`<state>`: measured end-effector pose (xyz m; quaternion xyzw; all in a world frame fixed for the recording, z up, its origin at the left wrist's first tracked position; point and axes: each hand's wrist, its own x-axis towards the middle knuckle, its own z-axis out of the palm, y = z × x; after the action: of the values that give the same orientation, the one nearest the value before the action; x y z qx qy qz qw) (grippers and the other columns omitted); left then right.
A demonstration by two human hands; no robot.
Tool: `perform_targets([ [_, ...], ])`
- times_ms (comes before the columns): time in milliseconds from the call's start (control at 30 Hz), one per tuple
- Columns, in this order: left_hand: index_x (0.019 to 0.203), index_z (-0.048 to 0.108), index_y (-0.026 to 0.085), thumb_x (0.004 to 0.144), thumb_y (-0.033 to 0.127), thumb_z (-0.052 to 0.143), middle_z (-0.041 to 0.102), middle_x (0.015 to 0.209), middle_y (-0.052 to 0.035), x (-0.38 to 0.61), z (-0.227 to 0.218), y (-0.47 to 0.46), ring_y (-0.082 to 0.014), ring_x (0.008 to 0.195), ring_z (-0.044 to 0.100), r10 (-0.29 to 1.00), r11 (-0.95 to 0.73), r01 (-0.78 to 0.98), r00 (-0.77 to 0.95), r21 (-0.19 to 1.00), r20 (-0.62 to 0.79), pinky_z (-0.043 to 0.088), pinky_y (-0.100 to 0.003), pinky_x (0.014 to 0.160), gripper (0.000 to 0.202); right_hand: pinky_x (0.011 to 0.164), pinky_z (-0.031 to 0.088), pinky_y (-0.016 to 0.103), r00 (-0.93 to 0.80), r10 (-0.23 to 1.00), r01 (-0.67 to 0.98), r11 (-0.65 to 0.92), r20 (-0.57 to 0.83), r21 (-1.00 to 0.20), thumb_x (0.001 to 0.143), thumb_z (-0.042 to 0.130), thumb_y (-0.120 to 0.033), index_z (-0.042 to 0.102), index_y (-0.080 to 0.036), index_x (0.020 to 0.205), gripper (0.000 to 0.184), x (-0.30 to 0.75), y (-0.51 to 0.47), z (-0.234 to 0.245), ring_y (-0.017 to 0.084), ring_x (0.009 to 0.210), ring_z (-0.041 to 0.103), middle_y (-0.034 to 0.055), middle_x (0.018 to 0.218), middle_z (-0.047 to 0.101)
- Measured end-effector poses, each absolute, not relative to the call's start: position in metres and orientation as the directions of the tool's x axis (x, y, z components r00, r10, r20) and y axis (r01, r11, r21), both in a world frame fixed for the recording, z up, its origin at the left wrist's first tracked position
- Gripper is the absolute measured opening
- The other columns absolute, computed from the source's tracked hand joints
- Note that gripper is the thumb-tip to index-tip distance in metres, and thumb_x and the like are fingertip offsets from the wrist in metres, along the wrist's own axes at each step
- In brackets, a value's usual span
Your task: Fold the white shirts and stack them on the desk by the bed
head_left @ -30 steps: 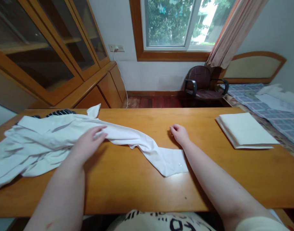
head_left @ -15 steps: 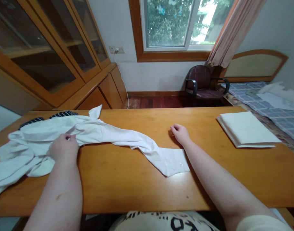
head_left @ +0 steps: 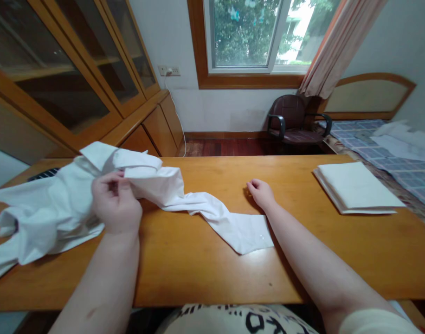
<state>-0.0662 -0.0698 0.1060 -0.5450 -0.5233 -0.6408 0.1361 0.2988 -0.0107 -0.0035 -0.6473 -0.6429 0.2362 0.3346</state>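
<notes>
A white shirt [head_left: 69, 199] lies crumpled over the left part of the wooden table [head_left: 198, 269]. One sleeve [head_left: 209, 204] stretches to the right across the tabletop and ends in a flat cuff [head_left: 254, 232]. My left hand [head_left: 117, 199] is closed on the shirt's cloth by the collar [head_left: 139, 162], which it lifts off the wood. Loosely curled, my right hand [head_left: 261, 192] rests on the table just beyond the cuff, with no object showing in its fingers.
A folded white stack [head_left: 358, 188], cloth or paper, sits at the table's right. Some dark striped fabric [head_left: 43, 175] shows behind the shirt. Beyond the table stand a glass-doored cabinet [head_left: 94, 83], an armchair [head_left: 291, 118] and a bed [head_left: 379, 139].
My left hand has moved right and upward, raising the collar part of the shirt and bunching the sleeve's upper end. Striped fabric is now more covered. My right hand has stayed put.
</notes>
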Motion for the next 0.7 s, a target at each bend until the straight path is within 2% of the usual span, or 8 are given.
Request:
perform_targets([
  [100,0.088,0.051,0.019,0.089,0.032,0.051,0.062,0.096,-0.0051,-0.024,0.100,-0.081,-0.0183,0.098,0.060,0.641,-0.411,0.687,-0.249,0.599,0.726,0.046,-0.036,0.092,0.013,0.054,0.027,0.026,0.064,0.991,0.669,0.046,0.119,-0.741,0.083,0.046,-0.043,0.054,-0.020,0.062,0.032,0.299,-0.011,-0.004,0.014,0.057,0.048,-0.0018,0.056,0.053],
  [200,0.090,0.054,0.022,0.089,0.031,0.047,0.064,0.106,-0.0060,0.006,0.081,-0.085,-0.0208,0.107,0.058,0.896,-0.359,0.733,0.096,0.578,0.435,0.044,-0.039,0.097,0.012,0.055,0.028,0.026,0.059,0.991,0.675,0.050,0.121,-0.736,0.083,0.046,-0.042,0.054,-0.020,0.062,0.031,0.299,-0.011,-0.003,0.014,0.058,0.049,-0.0017,0.057,0.054],
  [267,0.100,0.057,0.023,0.087,0.031,0.049,0.061,0.122,-0.0077,0.021,0.066,-0.086,-0.0247,0.119,0.053,0.943,-0.329,0.795,0.302,0.509,0.137,0.038,-0.047,0.103,0.018,0.055,0.028,0.026,0.056,0.991,0.679,0.053,0.124,-0.732,0.083,0.046,-0.042,0.054,-0.020,0.062,0.032,0.299,-0.011,-0.003,0.014,0.058,0.049,-0.0017,0.057,0.054],
  [367,0.126,0.049,0.023,0.084,0.034,0.054,0.042,0.146,-0.0111,0.036,0.047,-0.087,-0.0325,0.136,0.034,0.938,-0.259,0.909,0.318,0.326,-0.140,0.022,-0.064,0.107,0.044,0.054,0.029,0.026,0.053,0.991,0.674,0.052,0.119,-0.736,0.084,0.046,-0.042,0.054,-0.020,0.062,0.032,0.300,-0.011,-0.003,0.013,0.057,0.048,-0.0017,0.057,0.055],
  [433,0.134,0.044,0.021,0.084,0.034,0.054,0.032,0.152,-0.0125,0.043,0.039,-0.088,-0.0345,0.141,0.024,0.941,-0.248,0.938,0.293,0.242,-0.169,0.016,-0.065,0.108,0.052,0.054,0.029,0.025,0.053,0.992,0.674,0.050,0.116,-0.737,0.084,0.046,-0.042,0.054,-0.020,0.062,0.032,0.300,-0.011,-0.003,0.013,0.056,0.048,-0.0017,0.057,0.055],
  [500,0.135,0.044,0.017,0.085,0.034,0.053,0.030,0.152,-0.0149,0.048,0.033,-0.088,-0.0348,0.142,0.020,0.935,-0.271,0.934,0.313,0.233,-0.167,0.018,-0.060,0.111,0.054,0.053,0.028,0.025,0.055,0.992,0.681,0.047,0.115,-0.731,0.084,0.046,-0.043,0.054,-0.020,0.062,0.033,0.299,-0.011,-0.003,0.013,0.056,0.048,-0.0016,0.056,0.055],
  [600,0.137,0.043,0.013,0.084,0.034,0.053,0.028,0.152,-0.0177,0.059,0.030,-0.087,-0.0349,0.142,0.017,0.909,-0.326,0.891,0.388,0.314,-0.156,0.019,-0.055,0.113,0.058,0.053,0.028,0.025,0.055,0.993,0.694,0.039,0.107,-0.719,0.084,0.046,-0.043,0.054,-0.020,0.062,0.033,0.298,-0.011,-0.002,0.013,0.056,0.048,-0.0015,0.057,0.055],
  [700,0.141,0.039,0.015,0.080,0.037,0.058,0.029,0.153,-0.0150,0.069,0.035,-0.088,-0.0311,0.142,0.019,0.851,-0.409,0.779,0.513,0.476,-0.108,0.020,-0.051,0.114,0.067,0.053,0.028,0.025,0.053,0.993,0.694,0.038,0.103,-0.719,0.084,0.046,-0.043,0.054,-0.020,0.061,0.033,0.298,-0.012,-0.002,0.013,0.056,0.048,-0.0014,0.056,0.055],
])
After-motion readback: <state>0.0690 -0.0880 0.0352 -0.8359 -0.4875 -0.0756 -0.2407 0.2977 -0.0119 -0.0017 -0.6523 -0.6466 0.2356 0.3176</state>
